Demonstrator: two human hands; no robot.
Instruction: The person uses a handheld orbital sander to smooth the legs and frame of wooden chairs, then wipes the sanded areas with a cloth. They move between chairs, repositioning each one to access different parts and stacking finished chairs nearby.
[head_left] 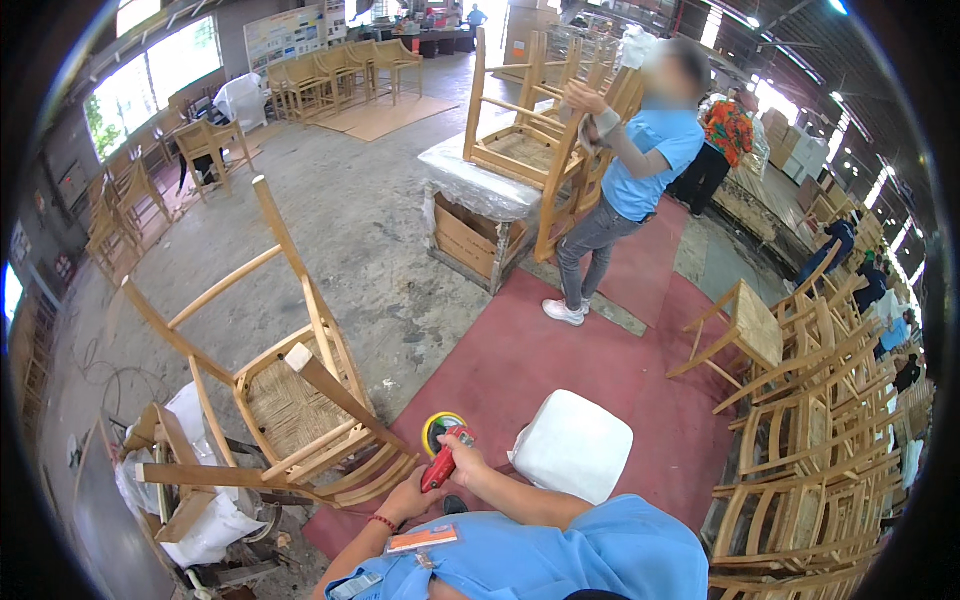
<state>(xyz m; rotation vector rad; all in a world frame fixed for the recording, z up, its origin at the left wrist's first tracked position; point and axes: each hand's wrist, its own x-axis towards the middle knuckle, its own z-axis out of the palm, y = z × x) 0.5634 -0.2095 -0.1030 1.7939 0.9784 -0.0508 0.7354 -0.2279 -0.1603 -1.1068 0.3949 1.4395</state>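
Observation:
A pale wooden chair with a woven straw seat (290, 405) lies tipped on its side over a low stand in front of me. My left hand (408, 496), a red band at its wrist, grips the chair's lower curved rail. My right hand (467, 464) is closed on a red hand-held sander (440, 468). The sander's round yellow-green pad (441, 426) points at the floor, just right of the chair's legs.
A white cushioned stool (572, 446) stands on the red mat (560, 360) to my right. A co-worker in a blue shirt (645, 160) handles a chair (520, 140) on a wrapped crate (475, 215). Stacked chairs (810, 450) fill the right side, with more chairs (330, 75) at the back left.

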